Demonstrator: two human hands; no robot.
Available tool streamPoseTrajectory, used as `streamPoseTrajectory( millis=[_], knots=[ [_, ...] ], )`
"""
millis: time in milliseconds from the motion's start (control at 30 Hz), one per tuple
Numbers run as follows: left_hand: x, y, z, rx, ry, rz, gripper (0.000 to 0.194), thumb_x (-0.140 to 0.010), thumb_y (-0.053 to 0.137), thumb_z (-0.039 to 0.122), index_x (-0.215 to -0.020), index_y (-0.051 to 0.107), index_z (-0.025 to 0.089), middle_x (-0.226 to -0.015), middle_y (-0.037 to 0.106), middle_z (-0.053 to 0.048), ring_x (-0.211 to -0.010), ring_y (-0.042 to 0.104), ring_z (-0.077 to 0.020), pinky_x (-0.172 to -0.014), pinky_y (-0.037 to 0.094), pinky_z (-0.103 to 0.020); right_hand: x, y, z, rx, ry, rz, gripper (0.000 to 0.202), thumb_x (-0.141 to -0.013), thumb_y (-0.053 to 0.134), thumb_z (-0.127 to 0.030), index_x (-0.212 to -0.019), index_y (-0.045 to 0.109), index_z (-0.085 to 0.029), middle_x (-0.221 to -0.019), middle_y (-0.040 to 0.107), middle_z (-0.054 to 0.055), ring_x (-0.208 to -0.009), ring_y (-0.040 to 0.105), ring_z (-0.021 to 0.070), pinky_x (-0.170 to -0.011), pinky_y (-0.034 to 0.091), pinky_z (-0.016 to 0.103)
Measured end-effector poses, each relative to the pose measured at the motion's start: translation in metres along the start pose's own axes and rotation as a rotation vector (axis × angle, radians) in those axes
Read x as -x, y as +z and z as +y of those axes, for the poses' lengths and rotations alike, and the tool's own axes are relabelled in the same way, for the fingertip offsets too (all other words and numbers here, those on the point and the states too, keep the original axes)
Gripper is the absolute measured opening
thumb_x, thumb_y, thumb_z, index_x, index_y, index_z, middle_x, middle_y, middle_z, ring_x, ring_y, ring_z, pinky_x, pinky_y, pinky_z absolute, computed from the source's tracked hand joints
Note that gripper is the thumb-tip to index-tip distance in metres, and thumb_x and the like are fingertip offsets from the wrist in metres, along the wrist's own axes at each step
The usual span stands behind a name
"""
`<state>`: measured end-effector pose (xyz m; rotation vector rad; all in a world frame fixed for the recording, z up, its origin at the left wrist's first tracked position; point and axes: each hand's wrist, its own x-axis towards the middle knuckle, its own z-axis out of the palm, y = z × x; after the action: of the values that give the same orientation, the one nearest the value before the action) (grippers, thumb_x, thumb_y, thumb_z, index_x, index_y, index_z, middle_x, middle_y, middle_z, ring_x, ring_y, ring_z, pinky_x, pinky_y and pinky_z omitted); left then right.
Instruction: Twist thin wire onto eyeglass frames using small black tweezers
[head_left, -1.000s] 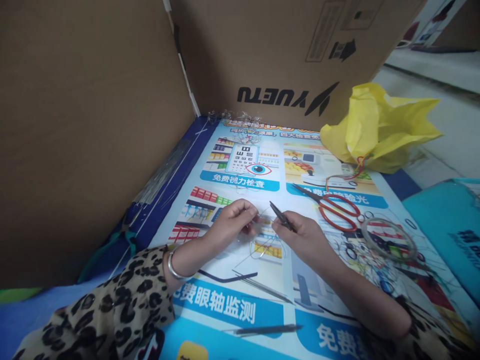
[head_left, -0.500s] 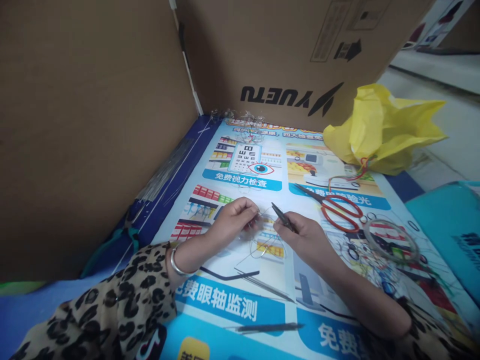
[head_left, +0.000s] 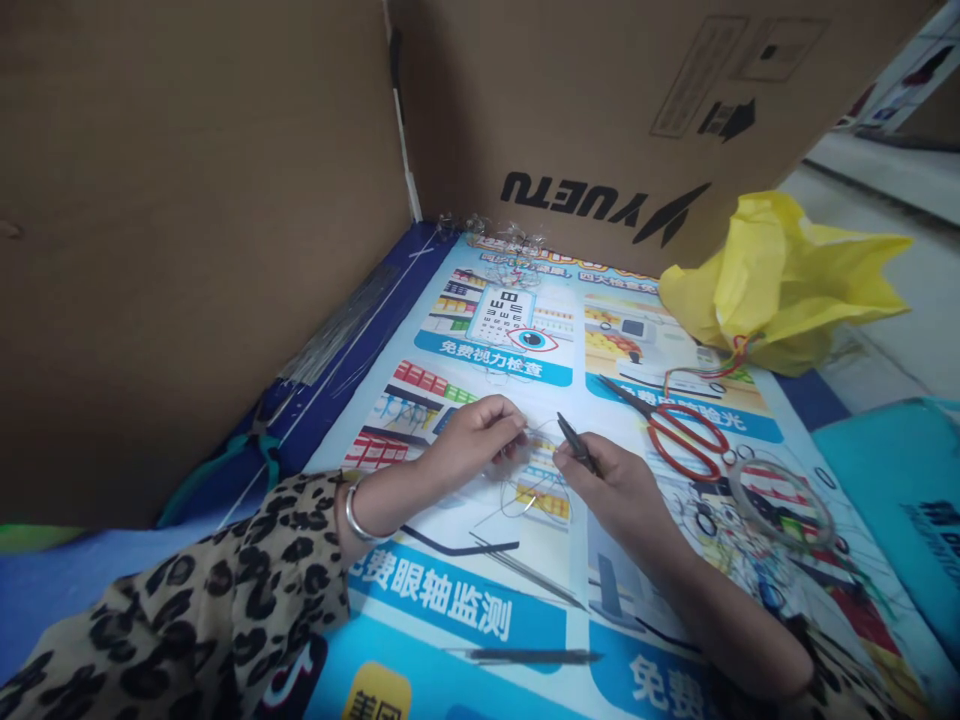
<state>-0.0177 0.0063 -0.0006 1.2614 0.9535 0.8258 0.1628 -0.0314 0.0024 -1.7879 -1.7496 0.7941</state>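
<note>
My left hand (head_left: 484, 438), with a silver bangle at the wrist, pinches a thin wire near the middle of the printed sheet (head_left: 581, 520). Fine wire loops (head_left: 534, 498) hang just below and right of its fingers. To its right, my right hand (head_left: 611, 478) is closed around small dark-tipped pliers (head_left: 577, 440), whose jaws point up and left. A small gap separates the pliers' tips from my left fingers. Straight thin wires (head_left: 525, 570) lie on the sheet below both hands, and a dark bundle of rods (head_left: 532, 657) lies nearer to me.
Red-handled scissors (head_left: 686, 440), a clear ring-shaped coil (head_left: 781, 503) and a yellow bag (head_left: 772, 280) are on the right. Teal-handled pliers (head_left: 225, 475) and many wires (head_left: 337, 335) lie left. Cardboard walls (head_left: 187, 250) stand left and behind. A teal packet (head_left: 900, 480) is far right.
The view has shifted slightly. Both hands stay close together with nearly the same grips; the pliers' tips remain just right of my left fingers.
</note>
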Motion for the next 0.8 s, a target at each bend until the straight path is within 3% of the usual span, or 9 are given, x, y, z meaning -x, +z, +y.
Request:
streamPoseTrajectory(
  millis=[567, 800],
  knots=[
    [0.001, 0.000, 0.001, 0.026, 0.057, -0.045, 0.028, -0.082, 0.049, 0.040, -0.072, 0.052, 0.014, -0.066, 0.056, 0.000, -0.052, 0.049, -0.0059, -0.048, 0.037, -0.017, 0.001, 0.001, 0.003, 0.030, -0.043, -0.019, 0.026, -0.077, 0.049, -0.043, -0.072, 0.057, -0.019, -0.061, 0.051, -0.002, -0.058, 0.045, 0.0117, -0.054, 0.035, 0.024],
    [0.002, -0.001, 0.004, -0.114, 0.101, 0.061, 0.023, -0.081, 0.049, 0.036, -0.070, 0.053, 0.016, -0.061, 0.053, 0.003, -0.048, 0.044, -0.0061, -0.050, 0.036, -0.019, -0.005, -0.004, 0.012, 0.202, -0.205, 0.048, 0.028, -0.080, 0.047, -0.045, -0.078, 0.059, -0.019, -0.071, 0.059, 0.001, -0.064, 0.050, 0.0130, -0.061, 0.037, 0.025]
  ],
)
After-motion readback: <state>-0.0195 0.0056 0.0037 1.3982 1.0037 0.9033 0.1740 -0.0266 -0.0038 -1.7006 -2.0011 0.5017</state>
